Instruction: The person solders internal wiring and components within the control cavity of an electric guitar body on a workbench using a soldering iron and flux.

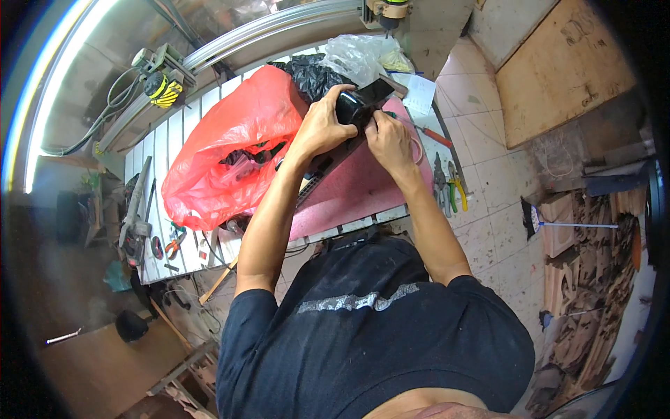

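Observation:
My left hand [322, 128] is wrapped round the side of a glossy black casing [351, 107], thumb on the near side and fingers over the far side. A flat dark panel [377, 91] lies just beyond it; whether the two are joined I cannot tell. My right hand [392, 145] is closed in a pinch at the casing's right, near edge, and its fingertips hide whatever is between them. Under both hands is a pink sheet [349, 199] on the slatted white table. A long dark part [314, 181] lies beneath my left forearm, mostly hidden.
A large red plastic bag [241, 133] bulges at the left, with black [314, 73] and clear bags [356, 56] behind. On the right lie a red-handled screwdriver [437, 137] and yellow-and-green-handled pliers [457, 187]. A metal rail [279, 28] with machine heads spans the far side.

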A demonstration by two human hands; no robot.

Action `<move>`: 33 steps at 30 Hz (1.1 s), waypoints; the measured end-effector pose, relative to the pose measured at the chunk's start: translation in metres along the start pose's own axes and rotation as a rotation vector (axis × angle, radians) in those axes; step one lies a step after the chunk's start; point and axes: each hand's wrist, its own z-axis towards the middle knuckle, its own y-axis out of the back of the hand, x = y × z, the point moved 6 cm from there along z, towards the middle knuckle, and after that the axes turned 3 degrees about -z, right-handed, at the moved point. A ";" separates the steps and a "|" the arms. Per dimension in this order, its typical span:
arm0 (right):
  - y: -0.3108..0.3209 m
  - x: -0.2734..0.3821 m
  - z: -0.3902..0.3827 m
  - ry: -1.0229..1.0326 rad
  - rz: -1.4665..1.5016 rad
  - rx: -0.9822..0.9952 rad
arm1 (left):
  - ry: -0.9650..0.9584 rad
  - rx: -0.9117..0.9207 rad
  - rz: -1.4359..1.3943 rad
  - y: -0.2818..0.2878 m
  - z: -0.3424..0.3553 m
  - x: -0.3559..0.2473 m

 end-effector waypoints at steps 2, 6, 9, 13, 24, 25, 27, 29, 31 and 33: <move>0.004 0.001 0.000 0.037 0.043 -0.011 | 0.019 0.008 -0.007 0.002 -0.001 0.000; 0.019 0.013 -0.003 0.050 0.131 -0.055 | -0.030 -0.020 -0.007 0.003 -0.001 0.011; 0.016 0.013 -0.004 0.142 0.026 -0.069 | -0.053 -0.024 0.019 0.000 0.000 0.006; 0.016 0.016 -0.003 0.175 -0.047 -0.059 | -0.061 -0.044 0.023 0.001 -0.001 0.009; 0.020 0.021 -0.003 0.148 0.051 -0.134 | -0.078 -0.044 0.006 0.001 0.000 0.012; 0.020 0.018 -0.003 0.148 0.038 -0.142 | -0.089 -0.050 -0.003 0.001 -0.001 0.009; 0.012 0.012 -0.004 0.176 -0.014 -0.084 | -0.039 -0.015 -0.020 0.000 0.001 0.006; 0.011 0.014 -0.003 0.195 -0.039 -0.088 | -0.062 -0.030 -0.019 0.002 0.000 0.008; 0.011 0.016 -0.003 0.191 -0.038 -0.074 | -0.077 -0.037 -0.003 0.002 0.000 0.007; 0.007 0.015 -0.001 0.173 -0.021 -0.108 | -0.071 -0.028 0.007 0.002 0.001 0.009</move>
